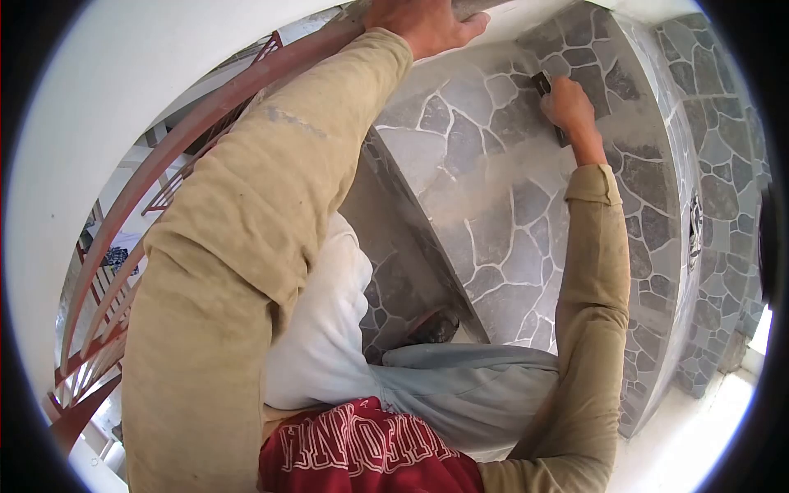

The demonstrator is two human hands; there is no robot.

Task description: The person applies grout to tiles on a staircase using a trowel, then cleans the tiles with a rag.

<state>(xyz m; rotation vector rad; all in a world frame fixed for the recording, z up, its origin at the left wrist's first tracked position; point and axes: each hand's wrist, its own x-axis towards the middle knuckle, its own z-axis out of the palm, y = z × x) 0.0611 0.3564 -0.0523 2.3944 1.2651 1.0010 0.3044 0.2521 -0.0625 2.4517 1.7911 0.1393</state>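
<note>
I see the right hand (569, 107), its grip clamped around a flat, dark, straight-edged tool (541, 84) at the upper part of a grey surface of irregular stones with pale joints (526, 255), partly hazed over. The left hand (423, 23) lies over a curved, reddish-brown handrail (238, 88); the view's edge crops it, so I cannot tell its grip.

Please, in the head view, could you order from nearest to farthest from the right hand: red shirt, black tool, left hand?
1. Black tool: in the right hand.
2. Left hand: top, left of it.
3. Red shirt: bottom, near centre.
</note>
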